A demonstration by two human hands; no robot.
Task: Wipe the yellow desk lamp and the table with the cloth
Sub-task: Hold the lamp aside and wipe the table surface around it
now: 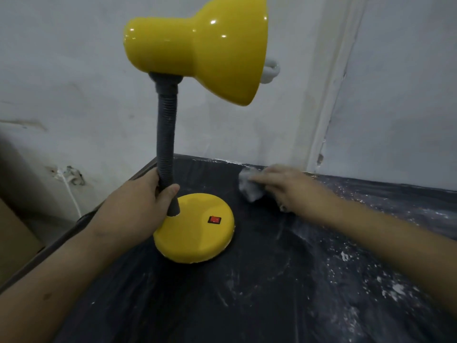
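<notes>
Upright on the dark, plastic-covered bench [272, 305]: yellow desk lamp [197, 45], round base [195, 233] toward the left edge, red switch [214, 220] on top, shade turned to the right with a white bulb [272, 68] showing at its mouth. Left hand [138, 204] wrapped around the low end of the grey flexible neck [167, 134], thumb and fingers closed on it just above the base. Right hand [289, 186] farther back near the wall [74, 95], fingers pressed onto a crumpled grey-white cloth [248, 185] lying on the bench surface, near the base but apart from it. White specks and smears across the bench, thickest at right. White cable [71, 194] down the wall at left.
</notes>
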